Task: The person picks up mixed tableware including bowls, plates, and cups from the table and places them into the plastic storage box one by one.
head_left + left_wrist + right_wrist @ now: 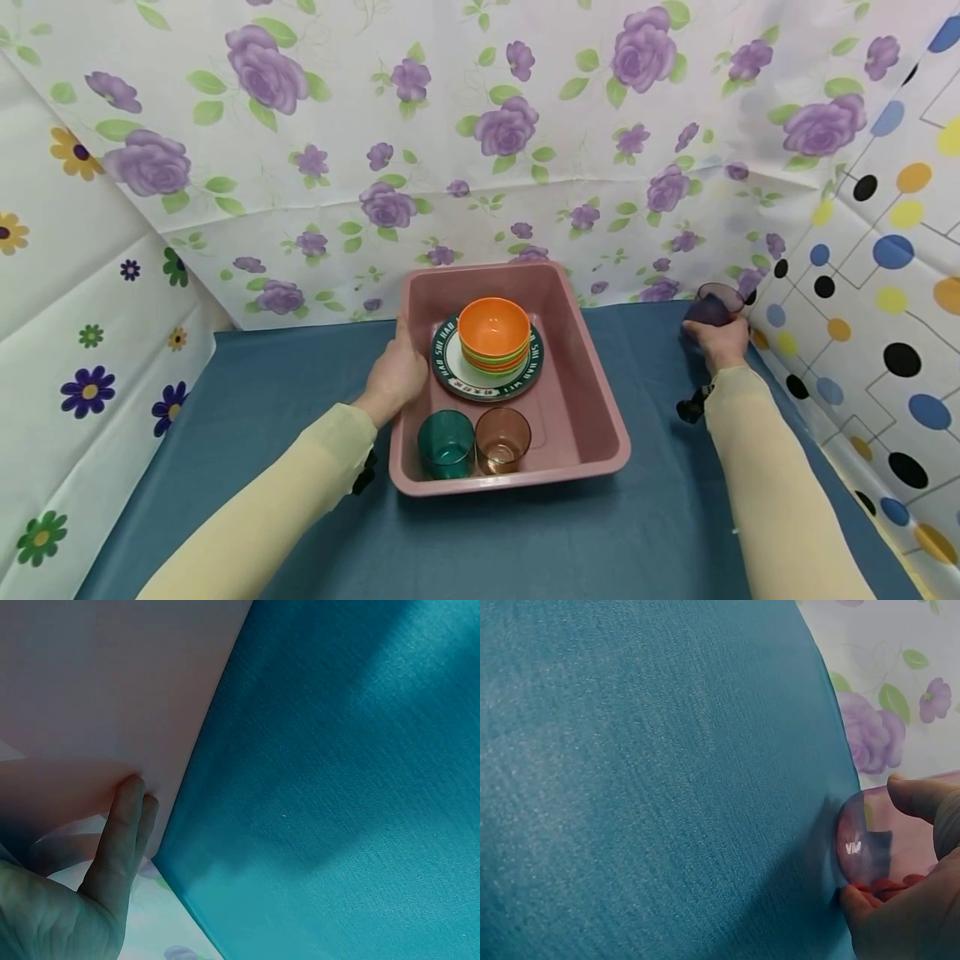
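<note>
A pink plastic basin [592,383] stands on the blue tabletop. My left hand [396,367] grips its left rim, with two fingers [124,825] straight along the outer wall; the thumb is hidden. Inside the basin a stack of bowls [493,329], orange on top, sits on a plate [444,367] with a dark green lettered rim. A teal cup [442,442] and a brownish cup [502,433] stand side by side at its near left. Far to the right, my right hand [722,340] holds a see-through purplish cup [712,307], thumb and fingers on opposite sides [866,844].
A white cloth with purple flowers [506,129] hangs along the back edge of the blue tabletop [300,367]. A cloth with coloured dots [900,358] rises close beside my right hand. On the left stands another flowered cloth [88,392].
</note>
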Available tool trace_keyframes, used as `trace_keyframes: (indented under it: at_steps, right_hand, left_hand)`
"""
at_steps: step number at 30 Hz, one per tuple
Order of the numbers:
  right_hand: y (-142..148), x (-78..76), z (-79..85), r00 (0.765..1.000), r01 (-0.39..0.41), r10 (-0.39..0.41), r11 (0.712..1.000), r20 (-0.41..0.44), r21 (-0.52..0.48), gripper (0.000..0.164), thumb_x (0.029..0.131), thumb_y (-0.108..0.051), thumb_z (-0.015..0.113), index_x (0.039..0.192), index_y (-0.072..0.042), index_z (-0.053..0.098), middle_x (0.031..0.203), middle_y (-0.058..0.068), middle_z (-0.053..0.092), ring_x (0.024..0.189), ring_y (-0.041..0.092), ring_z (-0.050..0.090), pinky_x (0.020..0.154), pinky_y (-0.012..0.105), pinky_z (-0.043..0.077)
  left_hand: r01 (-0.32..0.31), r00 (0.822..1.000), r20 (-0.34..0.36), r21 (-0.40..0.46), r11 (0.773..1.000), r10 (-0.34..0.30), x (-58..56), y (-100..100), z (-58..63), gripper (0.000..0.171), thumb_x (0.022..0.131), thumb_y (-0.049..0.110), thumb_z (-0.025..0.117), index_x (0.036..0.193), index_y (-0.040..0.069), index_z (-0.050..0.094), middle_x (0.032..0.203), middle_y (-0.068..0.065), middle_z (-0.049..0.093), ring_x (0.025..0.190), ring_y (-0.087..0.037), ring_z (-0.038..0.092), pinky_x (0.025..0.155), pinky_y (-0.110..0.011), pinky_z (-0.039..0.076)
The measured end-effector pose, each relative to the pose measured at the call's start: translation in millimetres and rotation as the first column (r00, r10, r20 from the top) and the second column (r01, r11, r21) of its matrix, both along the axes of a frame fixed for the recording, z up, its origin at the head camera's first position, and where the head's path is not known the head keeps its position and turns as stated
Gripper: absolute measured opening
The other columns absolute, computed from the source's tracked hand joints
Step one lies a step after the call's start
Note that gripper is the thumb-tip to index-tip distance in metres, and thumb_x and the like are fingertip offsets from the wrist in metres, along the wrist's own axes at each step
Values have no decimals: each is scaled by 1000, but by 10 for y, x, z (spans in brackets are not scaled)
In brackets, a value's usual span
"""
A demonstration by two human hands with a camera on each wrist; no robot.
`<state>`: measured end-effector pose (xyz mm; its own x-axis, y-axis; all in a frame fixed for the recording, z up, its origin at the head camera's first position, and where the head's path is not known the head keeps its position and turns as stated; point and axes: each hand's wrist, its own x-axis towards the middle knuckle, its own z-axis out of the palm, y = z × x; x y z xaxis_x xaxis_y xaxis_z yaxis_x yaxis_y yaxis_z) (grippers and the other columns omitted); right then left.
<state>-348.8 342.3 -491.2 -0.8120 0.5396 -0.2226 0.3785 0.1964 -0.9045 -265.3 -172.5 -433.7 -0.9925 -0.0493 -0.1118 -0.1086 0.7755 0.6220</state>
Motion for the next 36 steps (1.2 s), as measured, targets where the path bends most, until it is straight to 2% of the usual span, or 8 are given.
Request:
trace_keyframes:
  at_steps: [3, 8, 14, 19, 23, 28, 36]
  right_hand:
    - [14, 6, 16, 1000, -8, 9, 1000, -9, 4, 98, 93, -22, 74, 164, -9, 8, 167, 16, 15, 152, 32, 20, 122, 43, 25]
    - [9, 33, 90, 997, -72, 73, 997, -35, 22, 99, 93, -29, 75, 164, -9, 9, 167, 17, 17, 151, 33, 23, 121, 45, 27]
    - [-101, 75, 194, 981, -158, 162, 986, -105, 52, 97, 95, -32, 74, 164, -7, 11, 166, 19, 19, 150, 36, 25, 121, 48, 26]
    - [-214, 104, 315, 965, -197, 212, 974, -151, 107, 93, 93, -34, 76, 162, -5, 20, 163, 21, 27, 146, 36, 31, 119, 49, 30]
    - [-305, 152, 442, 945, -257, 274, 959, -176, 117, 92, 93, -34, 78, 160, -5, 22, 159, 22, 33, 140, 37, 36, 117, 50, 33]
    - [-465, 213, 627, 918, -335, 353, 934, -178, 125, 95, 92, -38, 78, 160, -4, 23, 156, 23, 36, 139, 37, 38, 115, 51, 35]
    - [-830, 349, 890, 857, -461, 486, 872, -174, 166, 96, 88, -44, 80, 159, -4, 28, 153, 20, 42, 136, 36, 43, 110, 54, 40]
  left_hand:
    - [3, 1000, -3, -4, 1000, -3, 3, 1, 5, 79, 107, 17, 39, 163, 17, -16, 108, -22, 62, 71, -27, 70, 57, -41, 60]
    - [11, 1000, -3, -15, 1000, -11, -1, -7, 16, 78, 107, 19, 37, 163, 16, -17, 111, -24, 62, 71, -27, 70, 58, -41, 60]
    - [17, 1000, -14, -8, 1000, -17, -15, -13, 15, 79, 107, 16, 39, 163, 16, -17, 103, -22, 64, 66, -25, 70, 55, -40, 59]
    - [14, 1000, -5, -10, 1000, -14, 0, -9, 17, 77, 107, 18, 38, 163, 15, -16, 111, -23, 62, 73, -27, 71, 60, -42, 60]
    - [14, 1000, -6, -10, 1000, -14, -5, -8, 11, 77, 107, 18, 37, 163, 16, -17, 104, -22, 62, 71, -27, 70, 58, -41, 60]
    - [10, 1000, -5, -6, 1000, -10, -2, -8, 4, 77, 107, 19, 37, 163, 15, -16, 108, -23, 63, 71, -26, 70, 59, -41, 60]
    - [13, 1000, 4, 50, 999, -13, 16, -4, -2, 79, 108, 19, 39, 163, 21, -17, 112, -22, 63, 73, -26, 72, 61, -43, 62]
